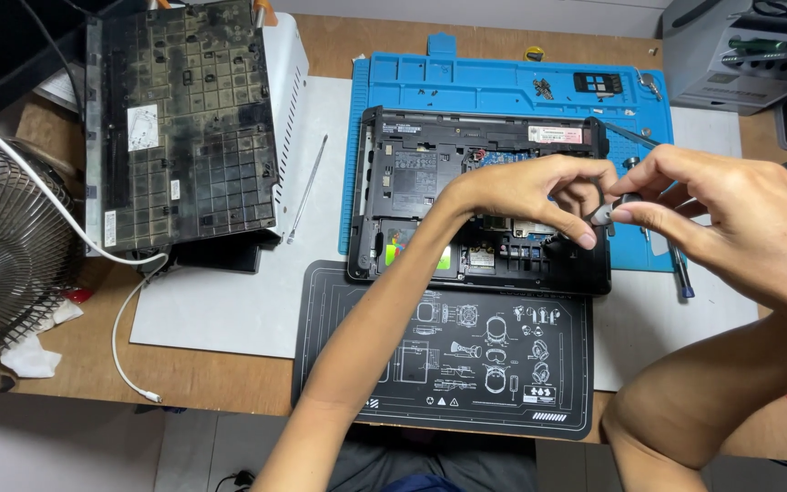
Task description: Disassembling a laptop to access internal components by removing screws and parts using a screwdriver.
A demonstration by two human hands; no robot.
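An opened black laptop base (412,173) lies on a blue work mat (494,87), its circuit board and slots exposed. Above its right side both my hands meet. My left hand (526,191) reaches in from below with fingers curled, touching a small grey part with a dark cable loop (600,213). My right hand (730,219) pinches that same small part between thumb and fingertips. A detached black laptop panel (179,123) leans at the upper left.
A black printed mat (466,364) lies in front of the laptop on a white sheet (229,301). Small screws (542,88) rest on the blue mat. A screwdriver (680,269) lies right, a fan (2,264) left, a white cable (125,351), a grey toolbox (740,46).
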